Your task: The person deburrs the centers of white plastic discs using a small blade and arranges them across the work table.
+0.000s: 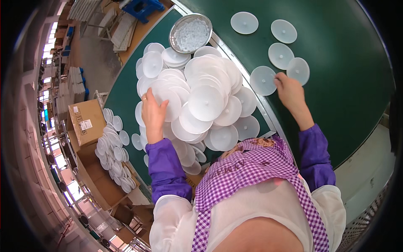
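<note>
Across the green tabletop at our right, one frosted disc lies with its right rim between the thumb and forefinger of our right hand, which pinch it; the remaining fingers curl under and are mostly hidden by the back of that hand. Our left hand reaches over the big heap of discs, thumb spread away from the fingers, with white rims showing under and between them; we cannot tell how firmly it rests there.

Most of the heap is covered by its own upper layers, and our gingham apron cuts off its lower edge. Each disc we see clearly is thin, round, milky and translucent, with a small nub at the centre. Four loose discs lie beyond the pinched one, two of them meeting at their edges. A pale straight rail runs between them and the heap.

At the heap's far end stands a shiny metal bowl of small white pieces, too tiny for us to make out singly. Smooth purple sleeves cover our forearms. Off to our left, a second heap of discs sits beside an open cardboard box, its inside partly in shadow.
</note>
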A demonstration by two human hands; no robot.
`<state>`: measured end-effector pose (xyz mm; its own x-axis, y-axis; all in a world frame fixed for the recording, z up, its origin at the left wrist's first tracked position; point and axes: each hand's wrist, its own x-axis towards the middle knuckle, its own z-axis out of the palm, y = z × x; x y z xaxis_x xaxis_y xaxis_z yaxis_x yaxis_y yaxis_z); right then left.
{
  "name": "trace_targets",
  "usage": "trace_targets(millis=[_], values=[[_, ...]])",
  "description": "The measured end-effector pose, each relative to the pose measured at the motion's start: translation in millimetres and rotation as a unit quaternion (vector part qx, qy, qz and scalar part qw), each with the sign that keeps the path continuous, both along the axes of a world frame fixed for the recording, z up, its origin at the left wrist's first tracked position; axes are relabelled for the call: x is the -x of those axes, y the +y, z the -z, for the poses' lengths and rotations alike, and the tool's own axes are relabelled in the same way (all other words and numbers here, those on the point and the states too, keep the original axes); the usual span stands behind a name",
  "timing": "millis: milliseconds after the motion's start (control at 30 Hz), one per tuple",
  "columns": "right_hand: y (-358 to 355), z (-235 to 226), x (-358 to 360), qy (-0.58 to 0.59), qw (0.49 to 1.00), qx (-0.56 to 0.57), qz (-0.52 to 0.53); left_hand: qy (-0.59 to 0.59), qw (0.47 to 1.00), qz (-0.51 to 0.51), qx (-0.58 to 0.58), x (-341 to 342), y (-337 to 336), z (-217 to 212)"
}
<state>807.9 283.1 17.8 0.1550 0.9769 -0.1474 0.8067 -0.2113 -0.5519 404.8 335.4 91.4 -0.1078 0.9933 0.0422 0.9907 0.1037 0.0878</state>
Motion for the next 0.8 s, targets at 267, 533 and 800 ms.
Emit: trace_targets(millis=[267,533,800], values=[[-1,-39,82,0.156,0.982,0.025,-0.105,-0.171,0.978,-0.091,0.071,41,-2,11],[-6,-75,124,0.360,0.921,-0.008,-0.151,-0.267,0.953,-0.033,-0.138,-37,-20,-29],[1,-79,142,0.369,0.913,-0.032,-0.169,-0.319,0.938,0.058,-0.123,-91,-36,-40]])
